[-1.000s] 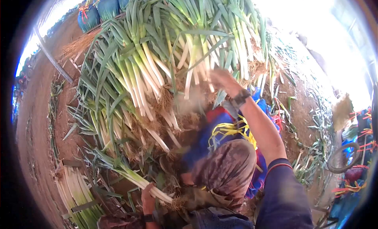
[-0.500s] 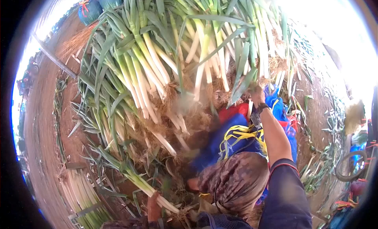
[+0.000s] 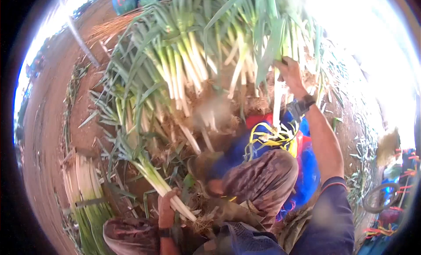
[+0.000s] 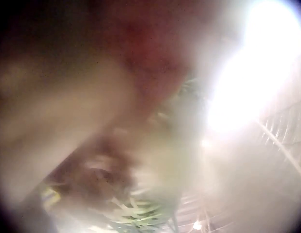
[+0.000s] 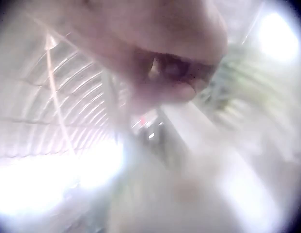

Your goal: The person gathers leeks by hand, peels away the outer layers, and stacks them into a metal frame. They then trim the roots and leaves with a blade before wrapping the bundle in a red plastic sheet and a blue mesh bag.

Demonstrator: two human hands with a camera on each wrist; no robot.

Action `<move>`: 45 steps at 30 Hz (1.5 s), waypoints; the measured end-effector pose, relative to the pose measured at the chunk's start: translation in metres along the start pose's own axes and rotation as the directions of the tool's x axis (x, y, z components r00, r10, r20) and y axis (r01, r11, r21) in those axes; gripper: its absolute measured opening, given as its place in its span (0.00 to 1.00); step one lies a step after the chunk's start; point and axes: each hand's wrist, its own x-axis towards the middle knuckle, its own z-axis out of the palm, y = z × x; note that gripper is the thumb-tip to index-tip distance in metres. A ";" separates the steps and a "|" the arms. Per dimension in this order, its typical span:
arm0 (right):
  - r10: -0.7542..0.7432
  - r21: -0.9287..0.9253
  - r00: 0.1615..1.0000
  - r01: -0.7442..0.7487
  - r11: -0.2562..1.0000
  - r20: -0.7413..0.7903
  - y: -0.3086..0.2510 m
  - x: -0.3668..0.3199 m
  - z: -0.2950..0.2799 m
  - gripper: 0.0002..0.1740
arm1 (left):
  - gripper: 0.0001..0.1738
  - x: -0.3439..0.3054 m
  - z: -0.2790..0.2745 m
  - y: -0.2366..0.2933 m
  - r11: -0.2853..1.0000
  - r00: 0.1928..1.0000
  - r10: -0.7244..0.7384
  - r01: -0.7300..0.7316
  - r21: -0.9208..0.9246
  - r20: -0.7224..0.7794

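My left hand (image 3: 165,206) grips a few long green onions (image 3: 153,178) low on their white stalks, the roots poking out past it. Those stalks slant up and left to their leaves. In the left wrist view, a pale stalk (image 4: 58,131) is a blur. At the right side of the heap, my right hand (image 3: 291,77) has its fingers curled around another green onion (image 3: 276,103). Its white stalk hangs below the hand, over the yellow ties, and green leaves rise above. The right wrist view shows the pale stalk (image 5: 233,170) running out from the curled fingers.
A big heap of green onions (image 3: 175,75) spreads across the far side. Yellow ties (image 3: 267,138) lie on blue cloth (image 3: 309,167) beside a bent knee (image 3: 263,176). At lower left stands a bound bundle (image 3: 85,180). Trimmed leaves (image 3: 364,167) litter the ground at right.
My right hand has gone from the heap's roots to the right, then up, bringing out a green onion. The left hand keeps hold of its green onions. The head view has shifted slightly.
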 end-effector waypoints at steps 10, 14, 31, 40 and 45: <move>-0.236 0.143 0.552 0.206 0.968 0.800 -0.090 -0.101 0.240 0.54 | 0.36 -0.048 -0.018 0.026 0.919 0.959 0.175 -0.077 -0.387 0.225; 0.087 0.118 0.603 -0.293 0.949 0.793 -0.040 -0.241 0.354 0.20 | 0.31 -0.090 -0.015 0.016 0.887 0.967 -0.099 0.193 -0.420 0.235; -0.680 0.421 -0.264 0.904 0.073 0.684 -0.135 -0.342 0.305 0.39 | 0.17 -0.150 -0.055 0.054 0.974 0.998 0.033 -0.020 -0.224 0.056; -0.806 0.792 -0.371 0.582 0.185 0.460 -0.144 -0.390 0.300 0.23 | 0.29 -0.186 -0.084 0.048 0.899 0.947 0.039 0.107 -0.425 0.320; -0.881 0.704 -0.157 0.670 0.236 0.445 -0.152 -0.385 0.310 0.28 | 0.29 -0.242 -0.079 0.061 0.374 0.973 0.200 0.036 -0.927 0.118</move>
